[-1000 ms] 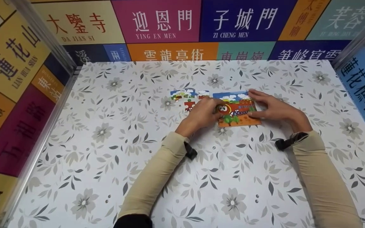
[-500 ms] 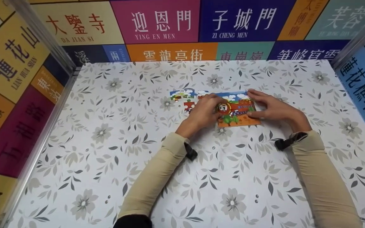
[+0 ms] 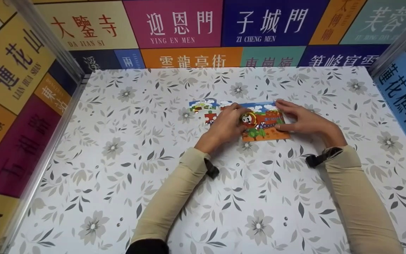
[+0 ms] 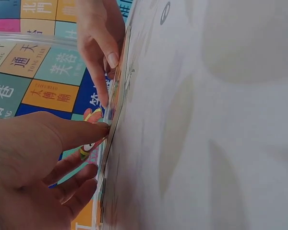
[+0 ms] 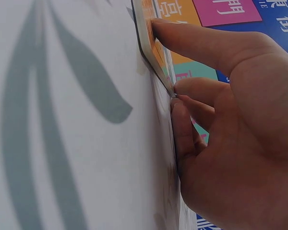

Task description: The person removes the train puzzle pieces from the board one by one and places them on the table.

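Note:
In the head view, a colourful jigsaw puzzle board (image 3: 266,136) with a red train picture lies flat on the table. My left hand (image 3: 224,123) is at its left side and pinches a puzzle piece (image 3: 247,119) with a big-eyed face. In the left wrist view the piece (image 4: 88,147) sits tilted between thumb and fingers, over the board's edge (image 4: 116,115). My right hand (image 3: 303,118) rests along the board's right edge, index finger near the far corner. The right wrist view shows its thumb (image 5: 170,31) on the board (image 5: 146,33) and other fingertips beside the edge.
Several loose puzzle pieces (image 3: 203,104) lie left of the board; a red piece (image 3: 210,117) is partly covered by the left hand. A floral cloth covers the table (image 3: 189,197). Printed panels (image 3: 178,23) stand around its back and sides.
My left fingers have shifted slightly over the board's upper left corner, which was visible earlier. The face piece has turned and moved a little. My right hand stays in place.

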`<state>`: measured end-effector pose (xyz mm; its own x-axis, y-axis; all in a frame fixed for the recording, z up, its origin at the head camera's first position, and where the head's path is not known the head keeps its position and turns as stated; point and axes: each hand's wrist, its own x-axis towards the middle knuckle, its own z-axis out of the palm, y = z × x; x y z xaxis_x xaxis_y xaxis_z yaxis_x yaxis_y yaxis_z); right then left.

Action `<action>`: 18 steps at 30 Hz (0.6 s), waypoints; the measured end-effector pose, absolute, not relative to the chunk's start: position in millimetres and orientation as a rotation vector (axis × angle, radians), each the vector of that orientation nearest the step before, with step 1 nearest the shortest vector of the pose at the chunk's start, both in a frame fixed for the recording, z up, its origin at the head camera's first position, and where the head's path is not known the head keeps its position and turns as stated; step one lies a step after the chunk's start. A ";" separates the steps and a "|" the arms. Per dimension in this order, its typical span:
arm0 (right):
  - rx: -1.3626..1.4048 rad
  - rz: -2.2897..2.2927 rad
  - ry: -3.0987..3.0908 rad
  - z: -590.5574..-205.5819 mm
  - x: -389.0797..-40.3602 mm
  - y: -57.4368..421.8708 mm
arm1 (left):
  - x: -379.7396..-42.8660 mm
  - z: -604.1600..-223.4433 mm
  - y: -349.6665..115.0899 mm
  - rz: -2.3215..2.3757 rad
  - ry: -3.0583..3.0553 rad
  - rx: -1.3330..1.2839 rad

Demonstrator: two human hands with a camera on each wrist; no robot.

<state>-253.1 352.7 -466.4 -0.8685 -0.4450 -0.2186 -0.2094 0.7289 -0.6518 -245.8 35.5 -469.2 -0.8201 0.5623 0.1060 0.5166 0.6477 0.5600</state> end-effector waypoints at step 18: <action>-0.479 -0.907 2.555 -466.2 -253.5 351.9 | -245.4 -471.4 35.5 0.825 2.813 0.929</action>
